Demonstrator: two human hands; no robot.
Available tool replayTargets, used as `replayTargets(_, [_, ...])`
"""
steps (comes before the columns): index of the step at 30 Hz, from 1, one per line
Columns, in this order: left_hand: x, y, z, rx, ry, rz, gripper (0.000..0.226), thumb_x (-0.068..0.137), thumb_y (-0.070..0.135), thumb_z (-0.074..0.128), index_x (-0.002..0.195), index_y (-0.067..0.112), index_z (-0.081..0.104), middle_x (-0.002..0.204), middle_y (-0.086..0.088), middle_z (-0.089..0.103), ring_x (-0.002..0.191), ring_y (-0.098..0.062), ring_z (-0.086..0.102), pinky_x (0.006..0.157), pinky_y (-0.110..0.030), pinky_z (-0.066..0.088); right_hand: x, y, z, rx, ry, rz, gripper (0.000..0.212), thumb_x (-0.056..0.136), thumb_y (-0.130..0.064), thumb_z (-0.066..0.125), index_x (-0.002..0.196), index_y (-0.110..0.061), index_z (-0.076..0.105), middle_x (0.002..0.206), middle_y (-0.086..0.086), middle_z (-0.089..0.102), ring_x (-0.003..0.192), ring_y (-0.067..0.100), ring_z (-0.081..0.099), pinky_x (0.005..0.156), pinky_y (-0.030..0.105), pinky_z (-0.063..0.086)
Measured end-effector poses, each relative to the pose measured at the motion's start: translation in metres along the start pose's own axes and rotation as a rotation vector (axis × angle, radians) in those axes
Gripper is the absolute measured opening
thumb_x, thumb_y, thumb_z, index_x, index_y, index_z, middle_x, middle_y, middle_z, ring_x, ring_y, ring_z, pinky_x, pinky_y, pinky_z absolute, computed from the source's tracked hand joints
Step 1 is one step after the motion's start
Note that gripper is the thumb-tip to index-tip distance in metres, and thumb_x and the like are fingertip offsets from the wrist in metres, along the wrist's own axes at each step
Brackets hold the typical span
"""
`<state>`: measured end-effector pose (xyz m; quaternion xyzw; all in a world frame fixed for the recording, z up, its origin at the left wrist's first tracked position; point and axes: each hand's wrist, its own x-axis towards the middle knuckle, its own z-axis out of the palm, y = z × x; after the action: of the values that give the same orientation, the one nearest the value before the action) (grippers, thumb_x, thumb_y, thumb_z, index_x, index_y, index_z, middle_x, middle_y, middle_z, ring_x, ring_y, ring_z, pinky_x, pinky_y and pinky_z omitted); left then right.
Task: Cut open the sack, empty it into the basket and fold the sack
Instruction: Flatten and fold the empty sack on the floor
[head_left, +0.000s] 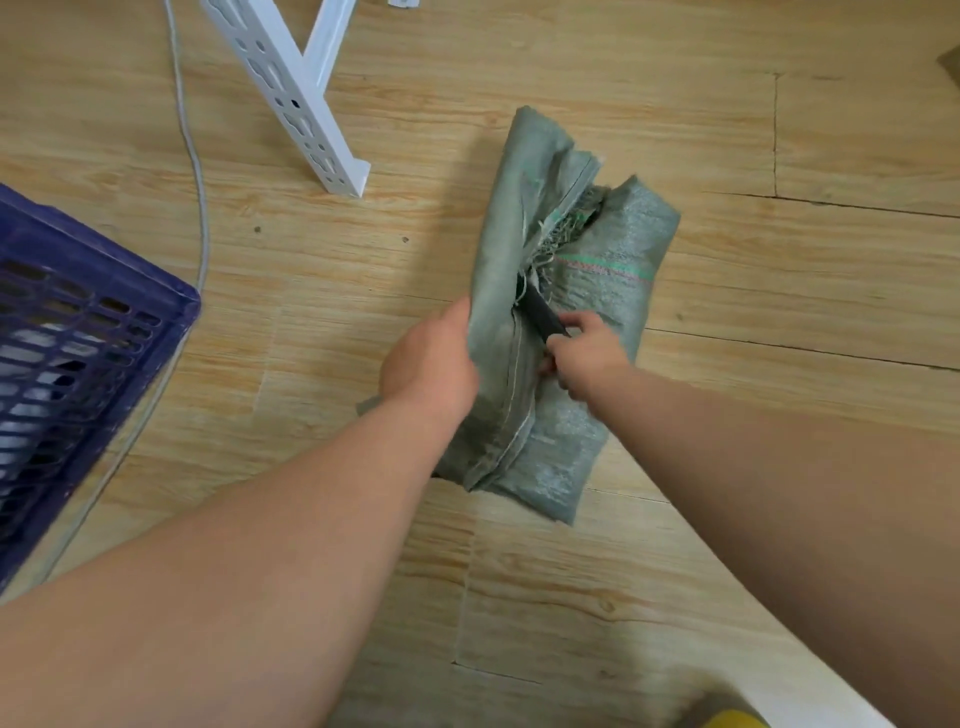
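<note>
One grey-green woven sack (582, 291) lies on the wood-grain floor (779, 156), full and partly slit along its stitched seam, with frayed threads at the opening. One blue slotted basket (78, 332) stands well apart at the left edge. One white perforated frame leg (296, 93) and one grey cable (192, 156) are on the floor beyond.

Left hand (431, 364): fingers curled round the sack's seam flap, gripping it. Right hand (587, 358): fingers wrapped tightly round the black handle of one cutter (540, 314), whose tip sits in the slit.
</note>
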<state>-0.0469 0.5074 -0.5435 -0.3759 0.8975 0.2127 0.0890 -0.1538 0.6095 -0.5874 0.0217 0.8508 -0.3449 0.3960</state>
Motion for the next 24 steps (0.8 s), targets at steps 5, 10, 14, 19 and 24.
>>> replayTargets(5, [-0.012, 0.024, 0.002, 0.349, -0.019, 0.25, 0.077, 0.088, 0.004, 0.053, 0.152, 0.022, 0.014, 0.13, -0.008, 0.048, 0.111, -0.029, 0.055, 0.077, -0.041, 0.048, 0.002, -0.011, -0.015, 0.121, -0.115, -0.022, 0.035, 0.098, -0.014, 0.046, 0.131, -0.025, 0.047, 0.072, 0.004, 0.061, 0.049, 0.012, 0.047, 0.045, 0.022, 0.034])
replayTargets(10, [-0.027, 0.042, 0.025, 0.431, -0.135, 0.319, 0.084, 0.09, -0.001, 0.048, 0.155, 0.019, -0.002, 0.133, -0.013, 0.04, 0.114, -0.032, 0.051, 0.08, -0.041, 0.047, -0.005, 0.01, -0.028, 0.041, 0.001, -0.128, 0.038, 0.091, -0.022, 0.046, 0.129, -0.025, 0.053, 0.101, 0.008, 0.068, 0.075, 0.023, 0.06, 0.066, 0.03, 0.05])
replayTargets(14, [-0.028, 0.043, 0.03, 0.403, -0.172, 0.239, 0.091, 0.087, -0.003, 0.051, 0.154, 0.022, -0.005, 0.131, -0.013, 0.04, 0.108, -0.031, 0.052, 0.071, -0.038, 0.042, -0.02, 0.024, -0.057, -0.061, 0.278, -0.187, 0.03, 0.082, -0.031, 0.046, 0.11, -0.029, 0.055, 0.081, -0.002, 0.067, 0.07, 0.023, 0.064, 0.063, 0.035, 0.054])
replayTargets(19, [-0.04, 0.038, 0.037, 0.438, -0.181, 0.387, 0.098, 0.084, -0.002, 0.057, 0.154, 0.023, -0.007, 0.126, -0.01, 0.043, 0.104, -0.027, 0.052, 0.071, -0.036, 0.045, -0.005, 0.037, -0.066, 0.013, 0.218, 0.027, 0.026, 0.088, -0.021, 0.043, 0.113, -0.022, 0.05, 0.087, 0.006, 0.066, 0.069, 0.022, 0.061, 0.055, 0.027, 0.042])
replayTargets(24, [-0.053, 0.037, 0.064, 0.496, -0.427, 0.525, 0.093, 0.084, 0.008, 0.06, 0.154, 0.027, 0.002, 0.136, -0.007, 0.042, 0.124, -0.028, 0.044, 0.098, -0.04, 0.041, 0.015, 0.036, -0.079, 0.156, 0.035, 0.111, 0.035, 0.093, -0.01, 0.043, 0.126, -0.017, 0.052, 0.074, 0.008, 0.063, 0.053, 0.017, 0.046, 0.048, 0.022, 0.034])
